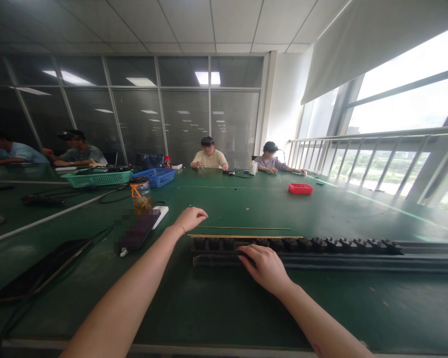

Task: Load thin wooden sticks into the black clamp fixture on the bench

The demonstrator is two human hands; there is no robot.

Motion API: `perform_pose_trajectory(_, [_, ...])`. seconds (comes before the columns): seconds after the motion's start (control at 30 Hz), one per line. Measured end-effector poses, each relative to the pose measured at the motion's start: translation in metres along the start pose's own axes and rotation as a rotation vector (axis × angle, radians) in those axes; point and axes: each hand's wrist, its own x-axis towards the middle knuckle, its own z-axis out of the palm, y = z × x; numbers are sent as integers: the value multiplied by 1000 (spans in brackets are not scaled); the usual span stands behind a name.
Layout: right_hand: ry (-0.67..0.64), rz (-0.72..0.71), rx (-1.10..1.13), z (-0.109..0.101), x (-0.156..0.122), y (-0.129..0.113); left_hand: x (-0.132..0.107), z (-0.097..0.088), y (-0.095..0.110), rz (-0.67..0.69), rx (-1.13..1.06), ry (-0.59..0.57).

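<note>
Bare forearms (129, 298) reach in from the bottom edge, closest to the camera, over a green table (216, 303). The left hand (191, 219) bends at the wrist with its fingertips drawn together, near the left ends of two thin tan sticks; whether it pinches anything is too small to tell. The right hand (265, 266) curves over the near side of a long black tray (332, 261). Its fingertips are partly hidden, so I cannot tell if they grasp a part or only rest there, though the pose would suit steadying the tray.

Small black parts (319, 244) stand in a row along the tray, which seems to keep them lined up within reach of both hands. One stick, the front stick (246, 236), runs along the back of the row, perhaps as a divider or support; the back stick (246, 228) lies parallel behind it.

Farther out, a dark device (140, 231) and a white block (160, 217) sit left of the left hand, probably set aside to leave working room. Beyond them are a jar (141, 191), a blue basket (157, 177) and a green basket (97, 179); a red bin (300, 189) is to the right. Co-workers (209, 158) sit along the far side.
</note>
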Motion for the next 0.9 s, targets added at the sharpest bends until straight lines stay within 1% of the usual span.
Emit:
perform_pose_trajectory(0.07, [-7,1,4,0,0,0,-5,-29,16,39,-100,-103])
perform_pose_trajectory(0.1, [-12,3,7,0,0,1,-9,-41,24,92,-135,-202])
perform_pose_trajectory(0.17, [-20,6,11,0,0,1,-17,-59,40,136,-152,-385])
perform_pose_trajectory(0.2, [-19,8,12,0,0,1,-21,-64,46,151,-141,-457])
perform_pose_trajectory(0.23, [-18,10,12,0,0,1,-24,-66,51,155,-126,-502])
perform_pose_trajectory(0.3, [-13,9,11,0,0,0,-28,-65,57,156,-95,-530])
perform_pose_trajectory(0.4, [-12,4,19,0,1,-1,-26,-56,55,152,-78,-501])
perform_pose_trajectory(0.5, [-15,5,25,1,1,-1,-23,-50,50,158,-96,-510])
perform_pose_trajectory(0.6, [-17,11,29,1,1,-1,-22,-50,49,183,-107,-527])
perform_pose_trajectory(0.67, [-18,16,33,1,1,-1,-23,-53,51,214,-93,-491])
perform_pose_trajectory(0.73, [-15,16,37,0,1,-1,-23,-56,53,235,-63,-390])
perform_pose_trajectory(0.8, [-13,11,36,1,1,-1,-21,-57,53,228,4,-242])
perform_pose_trajectory(0.87, [-9,6,28,1,1,-2,-18,-53,49,205,105,-106])
perform_pose_trajectory(0.9, [-8,6,25,1,1,-2,-15,-49,45,196,151,-60])
